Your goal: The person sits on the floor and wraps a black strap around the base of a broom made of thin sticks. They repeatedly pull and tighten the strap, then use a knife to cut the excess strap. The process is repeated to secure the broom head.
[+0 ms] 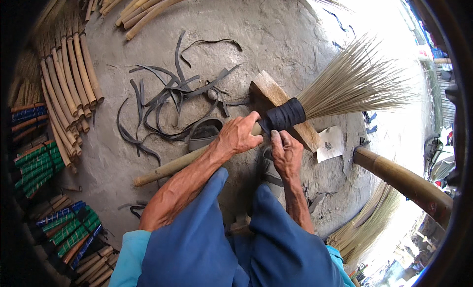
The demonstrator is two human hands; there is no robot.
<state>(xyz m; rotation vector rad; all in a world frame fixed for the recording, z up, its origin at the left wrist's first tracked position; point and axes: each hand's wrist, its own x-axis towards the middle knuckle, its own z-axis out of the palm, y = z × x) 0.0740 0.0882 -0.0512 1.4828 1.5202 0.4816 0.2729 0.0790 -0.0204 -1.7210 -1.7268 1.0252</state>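
A broom lies slanted across in front of me, its pale bristles fanned toward the upper right and its bamboo handle running to the lower left. Black rubber strip is wound in several turns around the neck where bristles meet handle. My left hand is wrapped round the handle just below the winding, thumb against its edge. My right hand pinches the strip at the winding's lower edge. Behind the neck, a wooden block lies on the ground under the broom.
Loose black rubber strips lie tangled on the grey ground at left. A small sheet of paper holding tiny dark bits lies right of the block. Bundled bamboo-handled brooms line the left side. A thick bamboo pole juts in from the right.
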